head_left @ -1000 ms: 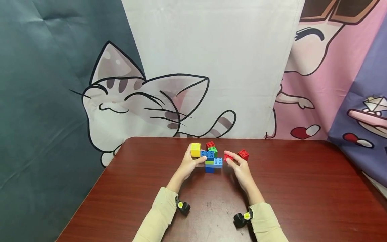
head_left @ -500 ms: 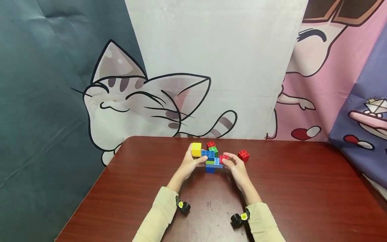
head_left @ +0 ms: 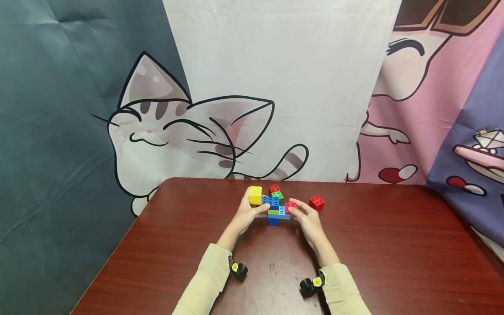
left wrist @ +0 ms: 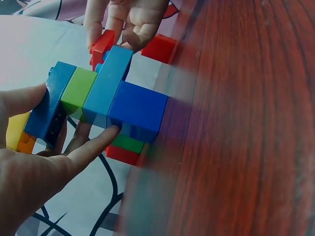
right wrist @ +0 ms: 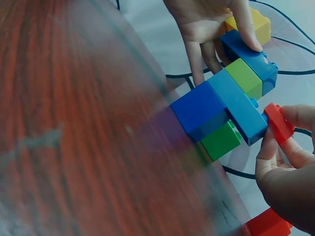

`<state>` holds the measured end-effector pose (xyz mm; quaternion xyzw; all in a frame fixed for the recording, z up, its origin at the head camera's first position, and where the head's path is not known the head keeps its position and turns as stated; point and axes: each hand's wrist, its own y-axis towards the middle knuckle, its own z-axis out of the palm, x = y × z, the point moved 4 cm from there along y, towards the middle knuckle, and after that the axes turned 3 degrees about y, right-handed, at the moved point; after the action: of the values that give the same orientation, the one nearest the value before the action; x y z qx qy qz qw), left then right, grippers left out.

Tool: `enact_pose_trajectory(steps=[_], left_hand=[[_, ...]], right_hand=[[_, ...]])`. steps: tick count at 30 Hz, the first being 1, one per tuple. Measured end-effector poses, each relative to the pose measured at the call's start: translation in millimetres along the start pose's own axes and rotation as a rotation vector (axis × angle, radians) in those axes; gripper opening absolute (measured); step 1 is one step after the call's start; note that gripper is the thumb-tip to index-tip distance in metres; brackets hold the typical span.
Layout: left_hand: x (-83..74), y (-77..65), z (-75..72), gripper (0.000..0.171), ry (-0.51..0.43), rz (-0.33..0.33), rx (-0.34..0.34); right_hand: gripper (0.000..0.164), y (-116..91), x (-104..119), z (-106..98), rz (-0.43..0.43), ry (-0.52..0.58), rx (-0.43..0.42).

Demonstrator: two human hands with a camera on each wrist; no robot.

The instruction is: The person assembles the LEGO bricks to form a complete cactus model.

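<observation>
A stack of toy building bricks stands on the table in the head view: a dark blue brick [head_left: 273,222] at the bottom, a longer light blue brick [right wrist: 242,109], a lime green brick [left wrist: 79,91] and a wide blue brick [head_left: 270,201]. A yellow brick [head_left: 255,195] sits at the upper left. My left hand [head_left: 246,214] grips the stack, its thumb on the wide blue brick and another finger reaching down to the dark blue one. My right hand [head_left: 309,222] pinches a thin red brick [right wrist: 279,124] at the studs on the light blue brick's right end.
Behind the stack are a green brick [right wrist: 221,141] and a red brick [head_left: 274,188]. Another red brick [head_left: 316,202] lies on the brown table [head_left: 393,245], right of my right hand. A printed cat curtain [head_left: 236,65] hangs past the table's far edge.
My right hand has moved left, bringing the thin red brick from beside the stack onto the light blue brick's right end. The left hand has kept its grip in place.
</observation>
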<state>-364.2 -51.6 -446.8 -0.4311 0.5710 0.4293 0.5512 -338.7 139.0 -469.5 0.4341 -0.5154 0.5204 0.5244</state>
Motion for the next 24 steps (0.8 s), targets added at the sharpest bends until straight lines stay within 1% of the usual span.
enact_pose_trajectory(steps=[3,10,17,24], left_hand=[[1.0,0.2,-1.0,0.064,0.000,-0.002,-0.004],[1.7,1.2,-1.2,0.062,0.000,0.000,-0.007],[1.6,1.0,0.3,0.064,0.004,-0.009,-0.010],[2.1,1.9,0.4,0.066,0.006,-0.014,-0.020]], right_hand=[[0.046,-0.2,-0.3,-0.3,0.022,0.010,0.015],[0.044,0.6,0.8,-3.8,0.031,-0.068,0.001],[0.043,1.3,-0.9,-4.6,0.024,-0.028,0.021],[0.044,3.6,-4.5,-3.1,0.043,0.040,0.075]])
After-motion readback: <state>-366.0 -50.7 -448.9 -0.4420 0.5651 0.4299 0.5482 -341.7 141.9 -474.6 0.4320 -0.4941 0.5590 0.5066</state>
